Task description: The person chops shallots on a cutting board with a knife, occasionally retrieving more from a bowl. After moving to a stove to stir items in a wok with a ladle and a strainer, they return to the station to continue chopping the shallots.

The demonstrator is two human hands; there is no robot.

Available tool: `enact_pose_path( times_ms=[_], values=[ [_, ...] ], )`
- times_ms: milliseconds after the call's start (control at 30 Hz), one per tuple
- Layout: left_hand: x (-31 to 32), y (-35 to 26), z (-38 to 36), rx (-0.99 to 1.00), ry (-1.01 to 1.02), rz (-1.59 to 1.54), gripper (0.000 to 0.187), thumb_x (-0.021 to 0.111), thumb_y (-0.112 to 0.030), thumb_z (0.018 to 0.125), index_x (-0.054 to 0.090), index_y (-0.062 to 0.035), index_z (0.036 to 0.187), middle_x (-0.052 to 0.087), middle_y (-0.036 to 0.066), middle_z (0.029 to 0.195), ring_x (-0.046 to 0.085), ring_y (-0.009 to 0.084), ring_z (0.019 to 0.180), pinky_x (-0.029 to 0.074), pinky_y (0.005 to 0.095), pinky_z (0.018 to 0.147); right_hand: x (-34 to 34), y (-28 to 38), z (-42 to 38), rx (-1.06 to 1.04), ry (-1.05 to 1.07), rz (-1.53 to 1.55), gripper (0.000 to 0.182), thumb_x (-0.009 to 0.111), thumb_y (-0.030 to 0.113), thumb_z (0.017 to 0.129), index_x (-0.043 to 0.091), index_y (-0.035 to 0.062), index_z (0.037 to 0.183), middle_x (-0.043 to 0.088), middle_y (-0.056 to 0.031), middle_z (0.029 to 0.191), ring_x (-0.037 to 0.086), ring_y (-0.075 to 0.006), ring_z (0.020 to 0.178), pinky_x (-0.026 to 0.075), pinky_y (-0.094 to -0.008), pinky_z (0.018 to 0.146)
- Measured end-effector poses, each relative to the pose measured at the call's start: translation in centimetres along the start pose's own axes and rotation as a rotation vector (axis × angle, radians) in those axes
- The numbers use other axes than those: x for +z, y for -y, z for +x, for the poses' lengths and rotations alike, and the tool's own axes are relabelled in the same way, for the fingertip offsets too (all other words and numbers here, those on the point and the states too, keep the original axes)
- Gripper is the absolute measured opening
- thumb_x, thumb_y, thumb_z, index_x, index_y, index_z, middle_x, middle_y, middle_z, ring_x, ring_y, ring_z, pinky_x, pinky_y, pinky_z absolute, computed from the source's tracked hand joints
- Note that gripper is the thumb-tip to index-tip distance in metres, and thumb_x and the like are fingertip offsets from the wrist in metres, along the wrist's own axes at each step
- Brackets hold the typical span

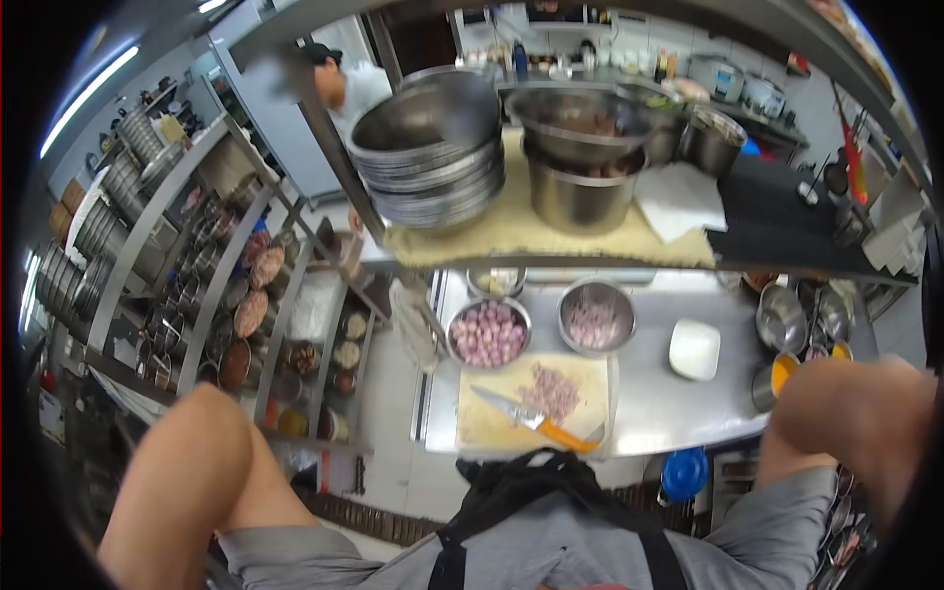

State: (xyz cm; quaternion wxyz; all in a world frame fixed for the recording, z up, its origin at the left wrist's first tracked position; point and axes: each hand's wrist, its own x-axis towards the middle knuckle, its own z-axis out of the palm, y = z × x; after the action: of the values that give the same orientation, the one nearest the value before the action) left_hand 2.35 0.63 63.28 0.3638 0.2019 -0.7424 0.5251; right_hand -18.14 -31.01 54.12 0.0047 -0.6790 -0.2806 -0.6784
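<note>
Both my arms are raised and bent, with only the elbows and bare forearms in sight at the left and right edges; neither hand shows. Below them on the steel counter lies a cutting board [479, 421] with a heap of chopped shallots [552, 391]. A knife with an orange handle [562, 435] rests across the board. Behind it stands a steel bowl of whole peeled shallots [489, 334]. To the right, another steel bowl [597, 315] holds chopped shallots. A white square bowl [694, 350] sits farther right.
An overhead shelf carries stacked steel bowls [426, 157] and a large steel pot [582, 192]. Racks with food trays [251, 313] stand on the left. Several steel bowls [784, 320] crowd the counter's right end. A co-worker [364, 90] is behind the shelf post.
</note>
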Motion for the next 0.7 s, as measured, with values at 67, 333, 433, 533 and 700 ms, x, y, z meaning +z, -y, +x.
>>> enact_pose_path(
  times_ms=[67, 333, 433, 533, 700],
  values=[
    [-0.4, 0.4, -1.6, -0.048, -0.085, 0.020, 0.050, 0.043, -0.040, 0.098, 0.050, -0.0049, 0.133, 0.051, 0.016, 0.131, 0.045, 0.0318, 0.123, 0.035, 0.0490, 0.105, 2.3, -2.8, -2.6, 0.299, 0.121, -0.088, 0.025, 0.070, 0.014, 0.087, 0.070, 0.0013, 0.109, 0.068, -0.0071, 0.079, 0.066, -0.0181, 0.070, 0.053, -0.0274, 0.065],
    [5.7, -3.6, -22.4, -1.390, 0.443, -0.248, 0.030, 0.069, 0.001, 0.076, 0.067, 0.0024, 0.106, 0.070, 0.016, 0.104, 0.068, 0.0264, 0.097, 0.053, 0.0355, 0.089, 9.3, -13.3, -11.6, 0.493, 0.624, -0.390, 0.031, 0.069, 0.021, 0.087, 0.066, 0.0167, 0.118, 0.062, -0.0076, 0.073, 0.064, -0.0275, 0.062, 0.051, -0.0403, 0.054],
    [7.3, -9.1, -29.4, -1.601, 0.537, -0.349, 0.030, 0.074, -0.008, 0.082, 0.068, 0.0018, 0.110, 0.072, 0.013, 0.100, 0.070, 0.0228, 0.091, 0.055, 0.0342, 0.084, 9.4, -12.8, -12.4, 0.418, 0.628, -0.395, 0.031, 0.069, 0.013, 0.085, 0.067, 0.0159, 0.115, 0.059, -0.0062, 0.074, 0.063, -0.0265, 0.061, 0.051, -0.0388, 0.053],
    [8.4, -13.1, -31.9, -1.788, 0.504, -0.414, 0.030, 0.072, -0.009, 0.084, 0.067, 0.0025, 0.111, 0.072, 0.012, 0.100, 0.070, 0.0205, 0.091, 0.055, 0.0338, 0.083, 9.4, -12.9, -12.3, 0.433, 0.589, -0.379, 0.034, 0.068, 0.009, 0.084, 0.067, 0.0157, 0.117, 0.058, -0.0060, 0.074, 0.063, -0.0260, 0.061, 0.051, -0.0379, 0.053],
    [9.6, -15.7, -33.2, -1.811, 0.605, -0.399, 0.031, 0.071, -0.010, 0.086, 0.066, 0.0020, 0.114, 0.073, 0.014, 0.099, 0.071, 0.0189, 0.090, 0.056, 0.0318, 0.079, 9.3, -12.1, -12.2, 0.479, 0.498, -0.340, 0.041, 0.067, 0.002, 0.084, 0.065, 0.0128, 0.123, 0.061, -0.0058, 0.076, 0.063, -0.0241, 0.060, 0.049, -0.0354, 0.053]
  ],
)
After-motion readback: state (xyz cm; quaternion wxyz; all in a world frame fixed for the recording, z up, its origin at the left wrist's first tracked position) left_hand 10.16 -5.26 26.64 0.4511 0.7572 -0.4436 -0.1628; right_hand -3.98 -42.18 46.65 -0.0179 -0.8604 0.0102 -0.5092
